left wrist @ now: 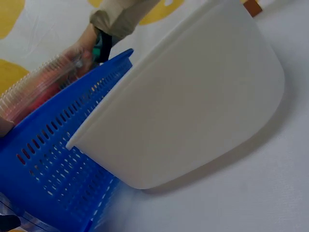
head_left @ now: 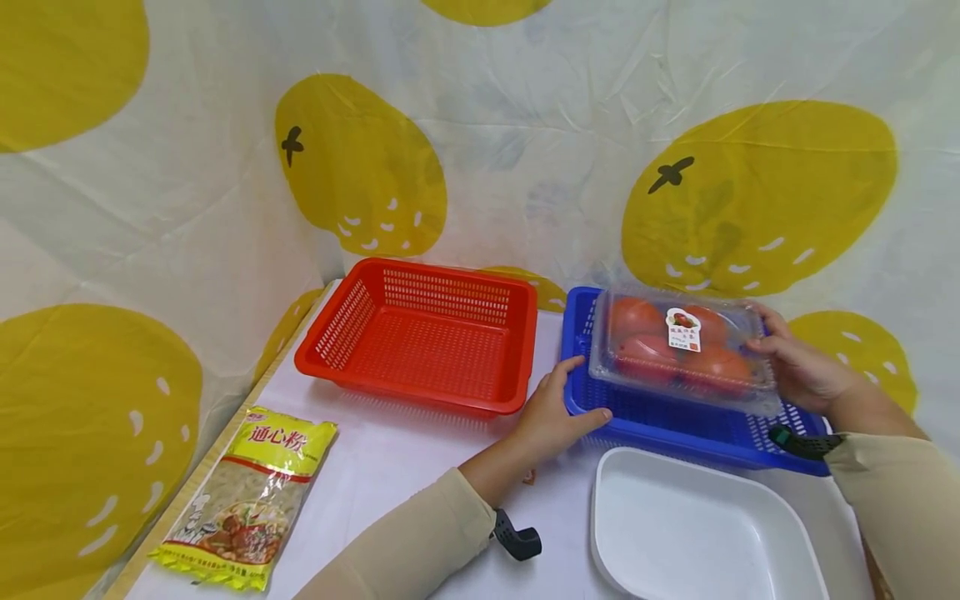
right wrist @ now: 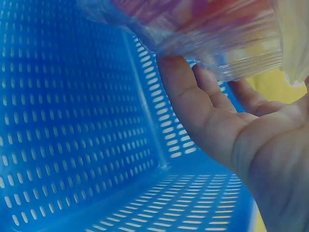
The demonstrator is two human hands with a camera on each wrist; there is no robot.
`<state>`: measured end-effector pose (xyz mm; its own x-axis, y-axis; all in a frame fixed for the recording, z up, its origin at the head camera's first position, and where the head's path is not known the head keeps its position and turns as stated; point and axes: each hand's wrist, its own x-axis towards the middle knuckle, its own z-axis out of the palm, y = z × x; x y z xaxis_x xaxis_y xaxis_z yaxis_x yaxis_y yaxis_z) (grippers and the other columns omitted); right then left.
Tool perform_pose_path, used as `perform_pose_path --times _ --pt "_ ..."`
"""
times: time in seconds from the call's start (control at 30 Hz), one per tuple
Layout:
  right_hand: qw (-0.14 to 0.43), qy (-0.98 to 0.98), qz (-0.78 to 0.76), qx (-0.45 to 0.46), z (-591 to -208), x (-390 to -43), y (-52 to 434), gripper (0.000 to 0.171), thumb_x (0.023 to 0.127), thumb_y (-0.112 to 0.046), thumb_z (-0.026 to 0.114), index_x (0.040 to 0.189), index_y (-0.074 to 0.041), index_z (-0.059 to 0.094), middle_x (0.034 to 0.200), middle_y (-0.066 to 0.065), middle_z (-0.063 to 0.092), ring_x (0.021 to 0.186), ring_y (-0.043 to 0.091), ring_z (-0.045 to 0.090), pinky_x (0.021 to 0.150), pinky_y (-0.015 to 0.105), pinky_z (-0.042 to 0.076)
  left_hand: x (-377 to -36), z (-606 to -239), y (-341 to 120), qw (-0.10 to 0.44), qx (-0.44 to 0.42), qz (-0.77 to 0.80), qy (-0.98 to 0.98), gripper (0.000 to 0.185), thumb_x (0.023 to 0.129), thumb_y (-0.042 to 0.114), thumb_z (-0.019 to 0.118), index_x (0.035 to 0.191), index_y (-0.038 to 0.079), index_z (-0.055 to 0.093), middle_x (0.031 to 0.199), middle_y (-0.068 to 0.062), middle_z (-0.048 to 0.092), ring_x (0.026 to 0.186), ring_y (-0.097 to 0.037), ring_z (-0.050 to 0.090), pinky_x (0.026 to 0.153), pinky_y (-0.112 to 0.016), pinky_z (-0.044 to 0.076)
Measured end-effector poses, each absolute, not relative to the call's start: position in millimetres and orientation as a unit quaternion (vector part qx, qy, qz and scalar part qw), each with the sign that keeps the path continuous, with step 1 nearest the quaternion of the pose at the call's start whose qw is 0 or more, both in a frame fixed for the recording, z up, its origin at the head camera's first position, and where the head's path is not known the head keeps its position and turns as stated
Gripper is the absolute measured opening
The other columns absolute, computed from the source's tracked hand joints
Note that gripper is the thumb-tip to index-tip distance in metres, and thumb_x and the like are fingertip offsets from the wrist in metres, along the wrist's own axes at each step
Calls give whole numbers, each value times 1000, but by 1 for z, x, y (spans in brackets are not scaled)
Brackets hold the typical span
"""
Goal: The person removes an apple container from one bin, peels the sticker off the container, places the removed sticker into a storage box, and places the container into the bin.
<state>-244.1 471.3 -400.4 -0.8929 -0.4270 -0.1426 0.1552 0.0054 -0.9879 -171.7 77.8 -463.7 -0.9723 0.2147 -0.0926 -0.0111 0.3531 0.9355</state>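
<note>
We are holding the tomato pack (head_left: 681,350) in our right hand (head_left: 798,369) over the blue basket (head_left: 600,412), left hand (head_left: 551,414) gripping its near-left rim; next it probably wants easing down flat inside.

Open red perforated plastic basket (head_left: 420,337) at centre-left, reachable from above; bare tabletop (head_left: 390,467) in front of it, w/ yellow noodle packet (head_left: 251,496) at the left edge. Blue perforated plastic basket (head_left: 675,421) largely covered by clear plastic tomato clamshell (head_left: 678,346) across its top, w/ left hand (head_left: 551,417) on the near-left corner and right hand (head_left: 798,367) at the clamshell's right end, fingers under it. White plastic rectangular tub (head_left: 705,533), open-topped, just in front of blue basket, closing the gap there; fabric backdrop (head_left: 525,125) blocks rear & left.
</note>
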Motion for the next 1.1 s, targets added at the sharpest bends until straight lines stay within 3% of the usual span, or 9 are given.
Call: perform_pose_path --times 0.17,0.33,0.47,0.63,0.9,1.1 --pt "209 668 -707 -103 -381 -234 469 58 113 -12 36 155 -45 15 137 -12 48 109 16 67 87 37 63 -172 -454 79 79 68 538 836 88 89 44 85 163 39 39 171 -1 32 152 -28 42 113 -58 48" --pt "232 645 -719 -117 -364 -223 467 59 114 -9 29 157 -45 10 140 -11 46 112 18 69 89 40 64 -164 -438 81 26 88 540 837 75 98 38 71 165 33 36 178 1 11 161 -31 26 120 -63 37" --pt "257 622 -722 -158 -354 -210 468 62 114 -7 20 162 -43 3 141 -10 50 114 19 71 90 41 63 -159 -417 80 19 93 608 788 61 104 34 62 161 39 40 177 10 13 161 -25 25 124 -63 31" --pt "256 632 -713 -165 -349 -194 463 65 114 -7 21 164 -43 3 143 -9 53 115 22 72 90 45 63 -162 -389 71 49 132 654 743 55 105 45 61 157 49 42 175 13 19 162 -22 22 123 -68 28" --pt "270 640 -699 -171 -349 -176 441 67 114 -10 23 165 -46 1 148 -12 50 121 21 70 93 48 61 -172 -366 51 38 163 657 735 61 103 41 67 159 44 44 171 5 30 159 -26 28 121 -66 33" --pt "284 633 -704 -152 -345 -157 417 67 114 -12 25 165 -49 3 152 -15 44 125 19 66 97 47 60 -174 -360 37 27 196 644 739 65 100 36 72 160 36 47 171 1 31 160 -24 27 123 -66 30"
